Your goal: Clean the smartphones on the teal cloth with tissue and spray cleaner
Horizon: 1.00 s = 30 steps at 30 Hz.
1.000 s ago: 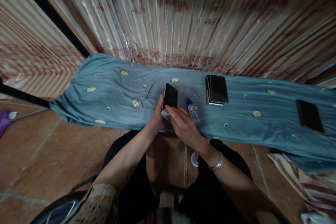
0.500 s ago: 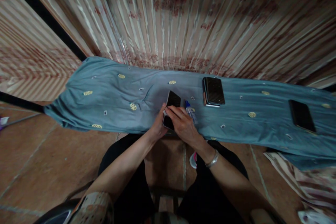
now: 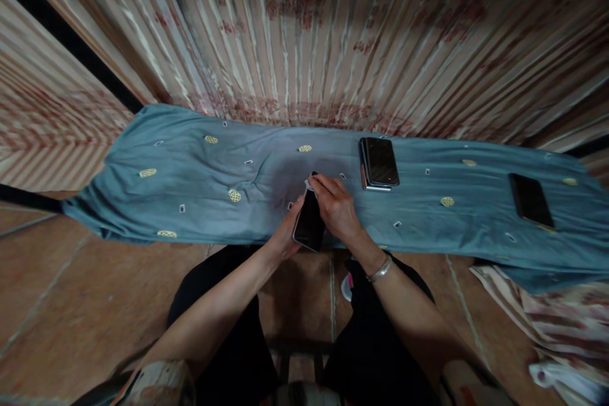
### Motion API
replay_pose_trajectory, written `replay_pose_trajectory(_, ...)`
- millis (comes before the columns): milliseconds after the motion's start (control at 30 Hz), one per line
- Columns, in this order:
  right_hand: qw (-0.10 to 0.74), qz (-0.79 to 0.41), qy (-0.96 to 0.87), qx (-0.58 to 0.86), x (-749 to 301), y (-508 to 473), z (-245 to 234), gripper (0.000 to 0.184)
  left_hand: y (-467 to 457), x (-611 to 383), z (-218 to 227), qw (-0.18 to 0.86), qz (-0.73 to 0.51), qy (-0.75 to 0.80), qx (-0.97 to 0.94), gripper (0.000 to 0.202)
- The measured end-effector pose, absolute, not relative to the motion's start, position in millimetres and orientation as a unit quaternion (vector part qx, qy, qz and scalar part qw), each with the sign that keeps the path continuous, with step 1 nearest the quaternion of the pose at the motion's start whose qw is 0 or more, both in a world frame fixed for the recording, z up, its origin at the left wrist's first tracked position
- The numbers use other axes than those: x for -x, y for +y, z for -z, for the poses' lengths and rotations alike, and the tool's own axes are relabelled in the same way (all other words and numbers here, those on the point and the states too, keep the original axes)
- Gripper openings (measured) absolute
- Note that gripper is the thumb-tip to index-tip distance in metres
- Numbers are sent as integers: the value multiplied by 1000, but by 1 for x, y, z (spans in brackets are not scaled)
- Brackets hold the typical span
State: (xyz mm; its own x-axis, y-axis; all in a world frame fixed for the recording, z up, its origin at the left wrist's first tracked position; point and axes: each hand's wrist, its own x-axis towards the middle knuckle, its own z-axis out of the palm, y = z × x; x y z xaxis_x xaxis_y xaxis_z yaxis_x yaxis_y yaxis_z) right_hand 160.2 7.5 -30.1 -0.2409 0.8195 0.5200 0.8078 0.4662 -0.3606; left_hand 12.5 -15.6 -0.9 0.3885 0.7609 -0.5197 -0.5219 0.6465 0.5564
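Observation:
My left hand [image 3: 287, 233] grips a black phone [image 3: 309, 226] from below, screen up, over the near edge of the blue cloth [image 3: 200, 184]. My right hand [image 3: 335, 206] lies on top of the phone, fingers closed on a small pale wipe [image 3: 309, 184] pressed at the phone's far end. A silver bangle sits on my right wrist. The small bottle that lay beside the phone is hidden behind my right hand.
A stack of dark phones [image 3: 379, 163] lies on the cloth to the right of my hands. Another black phone [image 3: 530, 200] rests far right. A striped curtain [image 3: 333, 32] hangs behind. Brown tiled floor lies below, with striped fabric at the lower right.
My right hand slid the wipe from the phone's near end up to its far end. The phone came nearer to me, and the bottle went out of sight behind my right hand.

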Motion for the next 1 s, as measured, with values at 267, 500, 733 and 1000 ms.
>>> replay_pose_trajectory(267,326,-5,-774,543,-168,19,32,47,-18,-10,1,825,-368,403,-148,35)
replay_pose_trajectory(500,335,-10,-763,553,-173,24,36,47,-16,-7,2,831,-367,391,-150,39)
replay_pose_trajectory(733,324,4,-764,558,-177,24,38,44,-13,-5,-6,820,-382,393,-163,45)
replay_pose_trajectory(1000,324,-2,-769,550,-165,15,39,47,-8,-2,-3,800,-425,387,-175,30)
